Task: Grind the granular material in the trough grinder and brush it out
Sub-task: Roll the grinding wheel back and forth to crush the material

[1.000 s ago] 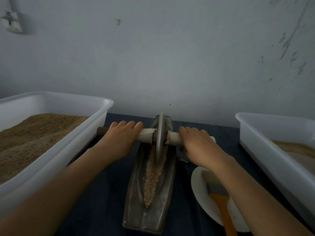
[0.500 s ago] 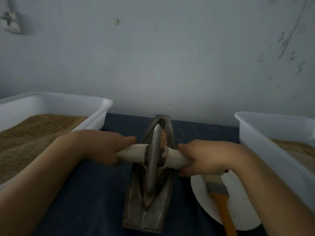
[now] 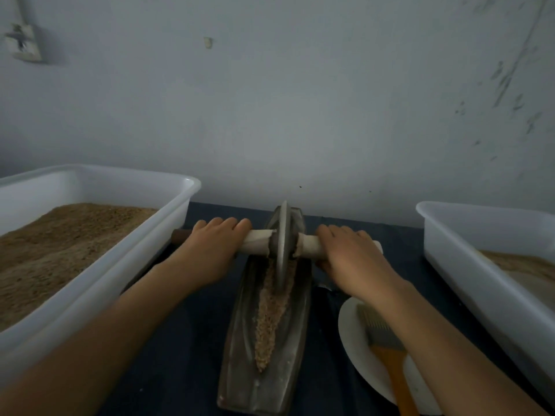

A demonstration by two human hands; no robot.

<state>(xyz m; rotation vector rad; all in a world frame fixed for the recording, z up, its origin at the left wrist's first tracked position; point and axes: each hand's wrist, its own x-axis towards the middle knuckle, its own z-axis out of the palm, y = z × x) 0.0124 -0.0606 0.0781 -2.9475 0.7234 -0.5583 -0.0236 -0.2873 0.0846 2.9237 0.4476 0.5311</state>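
Observation:
A dark metal boat-shaped trough grinder point(image 3: 240, 370) lies lengthwise in front of me on a dark cloth. Tan granular material point(image 3: 270, 319) fills its groove along the near and middle part. The metal grinding wheel point(image 3: 282, 244) stands upright at the trough's far end, on a pale wooden axle point(image 3: 255, 241) that crosses it. My left hand point(image 3: 210, 250) grips the axle left of the wheel. My right hand point(image 3: 351, 259) grips it right of the wheel. A brush point(image 3: 387, 346) with an orange handle and grey bristles lies on a white plate point(image 3: 351, 346) under my right forearm.
A white plastic tub point(image 3: 126, 271) holding brown granules stands at the left, close to the trough. A second white tub point(image 3: 468, 265) with tan material stands at the right. A grey wall rises just behind the table's far edge.
Both hands have pushed the wheel from the middle of the trough back to its far end. The granules in the near groove are uncovered again.

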